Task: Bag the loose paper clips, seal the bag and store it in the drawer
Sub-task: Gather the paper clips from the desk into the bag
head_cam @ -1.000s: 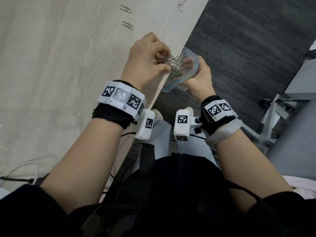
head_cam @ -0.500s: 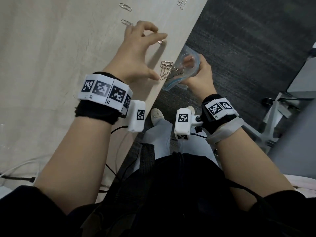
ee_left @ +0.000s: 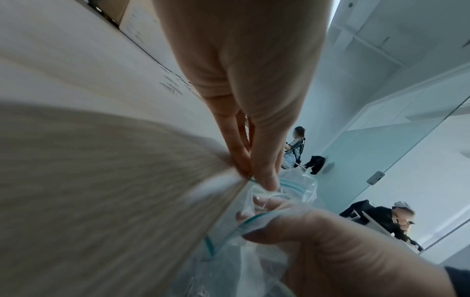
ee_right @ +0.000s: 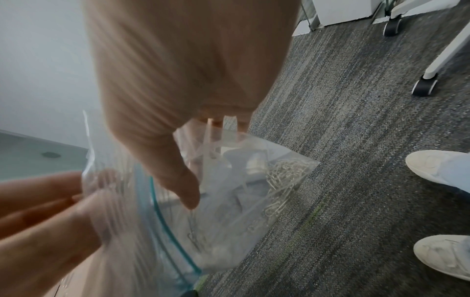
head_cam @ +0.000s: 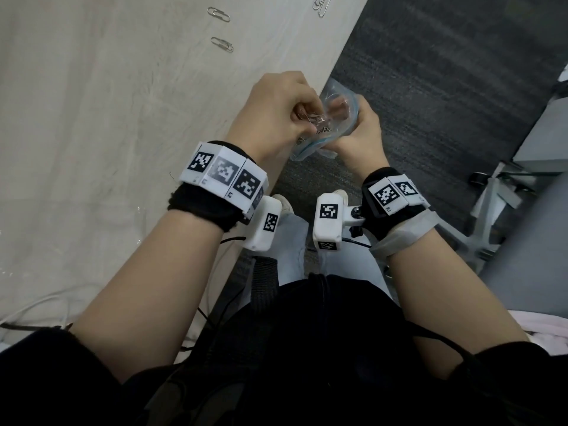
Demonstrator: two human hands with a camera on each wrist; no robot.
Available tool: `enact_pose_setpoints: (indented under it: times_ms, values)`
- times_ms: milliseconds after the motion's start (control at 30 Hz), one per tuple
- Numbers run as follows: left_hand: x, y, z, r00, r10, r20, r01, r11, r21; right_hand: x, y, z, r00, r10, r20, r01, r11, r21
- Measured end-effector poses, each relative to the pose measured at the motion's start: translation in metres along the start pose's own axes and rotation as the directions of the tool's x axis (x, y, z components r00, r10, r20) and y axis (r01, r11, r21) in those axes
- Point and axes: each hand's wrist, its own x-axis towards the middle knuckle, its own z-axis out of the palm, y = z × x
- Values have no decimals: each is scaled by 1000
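Observation:
My right hand [head_cam: 360,128] grips a clear zip bag [head_cam: 343,118] with a teal seal strip and holds its mouth open just off the table's edge. A pile of silver paper clips [ee_right: 282,181] lies in the bag's bottom corner. My left hand [head_cam: 307,115] is at the bag's mouth, fingers curled, pinching a small bunch of paper clips [head_cam: 320,122] over the opening. In the left wrist view its fingertips [ee_left: 265,180] press together at the bag's rim [ee_left: 296,185]. Three loose clips [head_cam: 222,44] lie further up the table. No drawer is in view.
The pale wooden table [head_cam: 107,118] fills the left side, its edge running diagonally. Dark carpet [head_cam: 430,87] lies to the right, with a chair's white wheeled base [head_cam: 491,195]. My white shoes [ee_right: 437,166] stand below the bag. A cable [head_cam: 27,305] lies at the table's near left.
Half a second ago my left hand was spread over a few clips at the table's edge. It has since closed on them and moved back to the bag's mouth.

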Motion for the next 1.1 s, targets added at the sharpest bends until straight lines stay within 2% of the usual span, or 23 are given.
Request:
enact_pose_setpoints:
  times_ms: [67,133,233,300,367,433,700,767,833,1100]
  values:
    - [1,3,-2,1000,-3,-19,1,995,-97,1,-2,0,1000,4,-8,-4,1000,14]
    - [4,0,-7,993,-42,-112,23,986,-166,2,-2,0,1000,10,-13,-10,1000,24]
    - [9,-16,-20,945,-85,-316,65,995,-75,4,-2,-3,1000,6,-8,-5,1000,17]
    - [14,-32,-28,909,-132,-396,146,989,3,6,-2,-5,1000,8,-8,-8,1000,16]
    - [18,-45,-35,900,-242,-363,301,947,116,7,-3,-6,1000,7,-14,-7,1000,13]
    - [20,-53,-39,905,-307,-294,381,894,238,8,-3,-7,1000,6,-14,-6,1000,5]
    - [10,-52,-38,962,-201,-184,250,919,305,13,-5,-6,1000,10,-15,-11,1000,-11]
    - [7,-52,-42,948,-155,-277,234,931,281,15,-4,-6,1000,9,-15,-9,1000,-14]
    - [5,-52,-46,916,-144,-376,248,937,246,16,-3,-8,1000,10,-16,-10,1000,-16]
    - [7,-48,-51,903,-217,-372,268,959,91,13,-4,-4,1000,-6,2,6,1000,-28]
